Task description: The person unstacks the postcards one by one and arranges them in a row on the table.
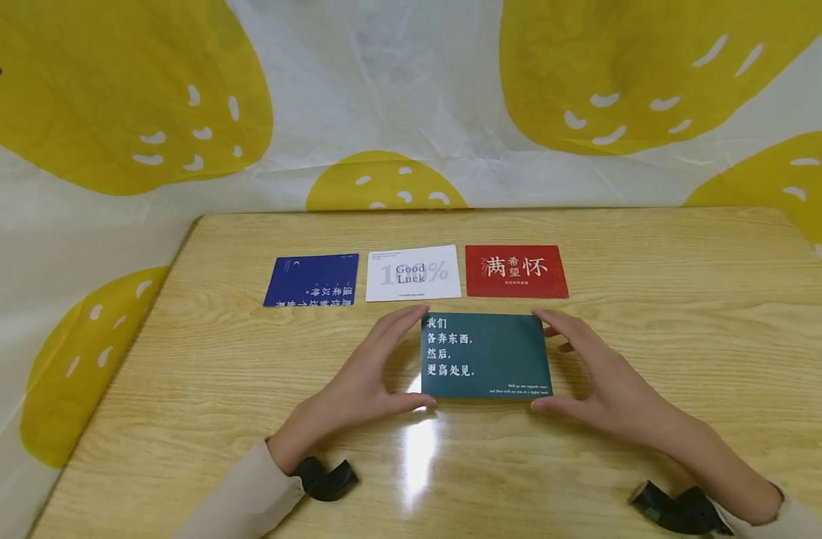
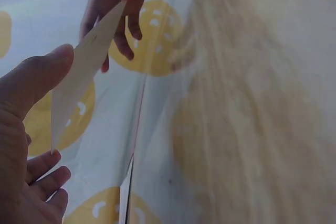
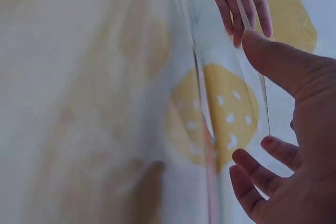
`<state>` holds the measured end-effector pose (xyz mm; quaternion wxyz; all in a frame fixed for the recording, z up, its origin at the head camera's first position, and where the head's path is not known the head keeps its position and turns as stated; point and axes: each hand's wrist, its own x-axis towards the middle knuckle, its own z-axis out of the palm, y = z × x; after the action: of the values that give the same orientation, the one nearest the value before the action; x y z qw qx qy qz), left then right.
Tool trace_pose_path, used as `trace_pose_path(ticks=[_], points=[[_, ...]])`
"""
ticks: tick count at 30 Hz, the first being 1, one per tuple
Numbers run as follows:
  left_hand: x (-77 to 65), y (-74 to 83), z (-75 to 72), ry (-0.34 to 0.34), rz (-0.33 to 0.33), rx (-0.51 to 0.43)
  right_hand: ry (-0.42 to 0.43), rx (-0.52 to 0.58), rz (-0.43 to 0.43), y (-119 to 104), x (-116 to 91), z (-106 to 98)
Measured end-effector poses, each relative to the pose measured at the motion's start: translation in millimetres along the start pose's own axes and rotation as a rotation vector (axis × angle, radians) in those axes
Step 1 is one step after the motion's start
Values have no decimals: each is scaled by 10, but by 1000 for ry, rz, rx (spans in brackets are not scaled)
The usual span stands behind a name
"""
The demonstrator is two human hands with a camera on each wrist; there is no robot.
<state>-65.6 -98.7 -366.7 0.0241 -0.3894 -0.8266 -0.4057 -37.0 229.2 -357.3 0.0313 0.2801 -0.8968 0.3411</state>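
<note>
A dark green card [image 1: 485, 355] with white Chinese writing is held over the wooden table by both hands. My left hand [image 1: 364, 374] pinches its left end, thumb at the near corner and a fingertip at the far corner. At the opposite end, my right hand [image 1: 600, 374] grips the two right corners the same way. The left wrist view shows the pale underside of the card [image 2: 86, 61] slanting between thumb and fingertip, the other fingers loosely bent. From the right wrist, the card [image 3: 265, 103] appears nearly edge-on.
Behind the green card lie three cards in a row: a blue one [image 1: 312, 281], a white "Good Luck" one [image 1: 414, 273] and a red one [image 1: 516, 271]. A white cloth with yellow fruit shapes [image 1: 384, 90] hangs behind the wooden table [image 1: 215, 419]. Black straps [image 1: 326, 479] circle both wrists.
</note>
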Motion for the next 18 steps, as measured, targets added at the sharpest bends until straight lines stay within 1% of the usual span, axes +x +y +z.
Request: trace_pose_path(ticks=[3, 8, 11, 15, 18], points=[[83, 18, 22, 8, 12, 12, 24, 0, -28, 34, 13, -89], [221, 59, 82, 29, 38, -3, 41, 5, -14, 87, -9, -235], [305, 78, 119, 42, 57, -10, 52, 16, -23, 123, -26, -317], [412, 86, 162, 50, 51, 10, 67, 6, -25, 175, -36, -417], [491, 87, 196, 48, 51, 13, 78, -21, -3, 217, -53, -477]])
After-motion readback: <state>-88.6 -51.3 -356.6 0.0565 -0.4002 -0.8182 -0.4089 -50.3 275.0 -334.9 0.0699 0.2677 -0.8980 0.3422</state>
